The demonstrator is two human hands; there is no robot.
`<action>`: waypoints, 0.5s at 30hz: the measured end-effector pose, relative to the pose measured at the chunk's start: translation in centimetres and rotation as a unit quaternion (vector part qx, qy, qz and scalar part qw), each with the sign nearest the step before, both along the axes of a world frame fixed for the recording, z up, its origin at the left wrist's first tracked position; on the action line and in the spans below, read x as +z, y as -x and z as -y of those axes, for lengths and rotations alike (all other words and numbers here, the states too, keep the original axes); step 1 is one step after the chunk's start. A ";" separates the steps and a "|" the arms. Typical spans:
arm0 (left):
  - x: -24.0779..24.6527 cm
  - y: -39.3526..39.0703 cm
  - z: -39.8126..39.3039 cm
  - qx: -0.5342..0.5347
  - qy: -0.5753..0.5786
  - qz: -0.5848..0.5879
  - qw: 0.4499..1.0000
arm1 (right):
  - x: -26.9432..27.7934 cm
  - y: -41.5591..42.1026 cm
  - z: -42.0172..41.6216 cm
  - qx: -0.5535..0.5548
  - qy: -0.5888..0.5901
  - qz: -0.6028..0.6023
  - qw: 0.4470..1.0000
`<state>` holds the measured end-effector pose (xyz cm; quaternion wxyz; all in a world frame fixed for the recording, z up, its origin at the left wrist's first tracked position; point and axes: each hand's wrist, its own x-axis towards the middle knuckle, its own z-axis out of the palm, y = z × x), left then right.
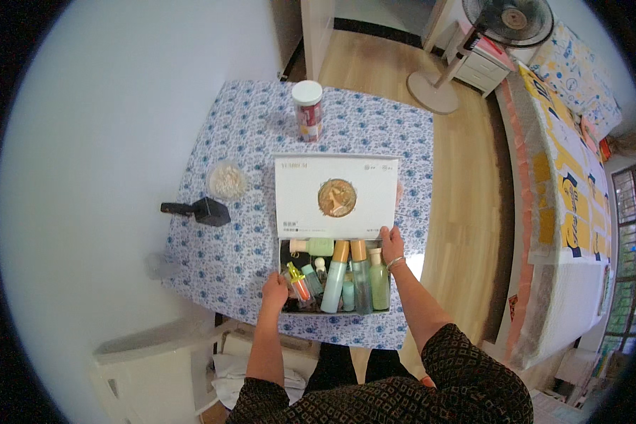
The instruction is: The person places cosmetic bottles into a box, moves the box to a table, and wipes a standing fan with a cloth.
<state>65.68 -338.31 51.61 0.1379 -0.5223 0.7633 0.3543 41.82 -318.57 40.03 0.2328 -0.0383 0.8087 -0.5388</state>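
A white cardboard box lid (pixel 302 199) with a round gold picture lies over the far part of a box filled with cosmetic bottles. My right hand (pixel 392 245) grips the lid's near right corner. At the box's left side, my left hand (pixel 275 291) holds its edge. In the near part show a pale blue bottle with a gold cap (pixel 333 283), a clear blue one beside it (pixel 360 281), a green bottle (pixel 379 286), a small bottle with orange contents (pixel 299 286) and a green tube-like bottle (pixel 320 246) lying crosswise. The far part of the box is hidden.
The table wears a blue floral cloth (pixel 254 116). A white-lidded clear jar (pixel 308 114) stands beyond the box; a round clear container (pixel 227 180) and a black block-shaped object with a handle (pixel 212 212) lie left. A wall borders the left; a standing fan (pixel 434 91) and bed (pixel 556 254) are right.
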 end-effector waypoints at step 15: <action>-1.9 -0.9 1.6 -0.110 0.037 0.045 0.992 | -0.2 3.0 -2.0 0.133 -0.051 0.032 0.989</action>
